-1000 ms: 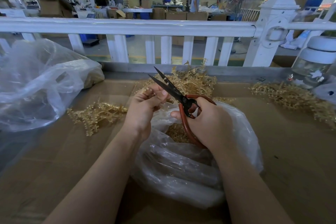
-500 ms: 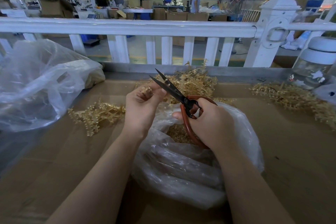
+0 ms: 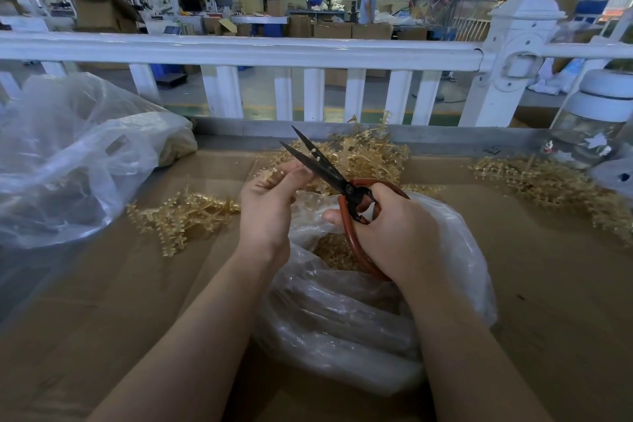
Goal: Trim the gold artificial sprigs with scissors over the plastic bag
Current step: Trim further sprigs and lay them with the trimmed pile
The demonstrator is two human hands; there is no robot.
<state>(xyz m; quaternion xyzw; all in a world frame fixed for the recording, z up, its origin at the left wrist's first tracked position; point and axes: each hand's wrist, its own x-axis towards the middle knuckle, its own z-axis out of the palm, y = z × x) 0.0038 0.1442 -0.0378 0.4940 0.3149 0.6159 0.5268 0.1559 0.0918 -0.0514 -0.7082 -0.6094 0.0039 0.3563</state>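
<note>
Over the crumpled clear plastic bag (image 3: 455,250), the left hand (image 3: 270,202) pinches a small gold plastic sprig (image 3: 269,175), now raised closer to the parted black blades of the red-handled scissors (image 3: 329,169) gripped by the right hand (image 3: 394,233); a cut looks imminent.

One camera only, worn on your head, so no second view overlaps it. It looks forward and down over your own forearms, which enter from the bottom edge. Your left hand (image 3: 270,205) and right hand (image 3: 394,233) sit close below the lens, near the centre, over the plastic bag (image 3: 342,325). The wide angle bends the white railing (image 3: 239,51) across the upper part. Beyond the railing the view faces a distant workshop floor, small and far off.
</note>
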